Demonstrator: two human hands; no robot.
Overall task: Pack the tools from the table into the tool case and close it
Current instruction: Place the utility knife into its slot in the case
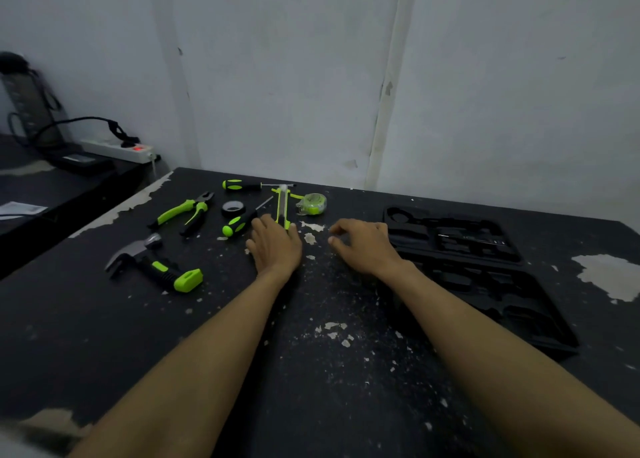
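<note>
Viewing remotely through the head camera, I record the following, left to right.

On a separate dark surface at far left lies a white plastic power strip (117, 149) with a red lit switch and a black plug in it.

On the worn black table (311, 371), flecked with pale chipped patches, a steel claw hammer with a black and lime-green handle (154, 264) lies nearest the left edge. Beyond it rest lime-green and black handled pliers (183, 212), jaws pointing away from me. Next come a small roll of black tape (233, 208), a screwdriver with a black and green handle (239, 224) beside the tape, and a second, similar screwdriver (242, 185) near the wall.

The left hand (275, 246) lies palm down on the table, fingers stretched nearly straight, their tips touching the near end of a slim lime-green tool (281, 205) that points toward the wall. The fingers enclose nothing. Just right of that tool sits a green and grey tape measure (313, 204).

The right hand (363, 246) rests near the left one, apart from it, fingers loosely curled with tips toward the table, holding nothing.

At right, the black moulded plastic tool case (485, 270) lies open and flat on the table. Its recesses are dark; I cannot tell their contents. All the tools listed lie outside it, well to its left.
</note>
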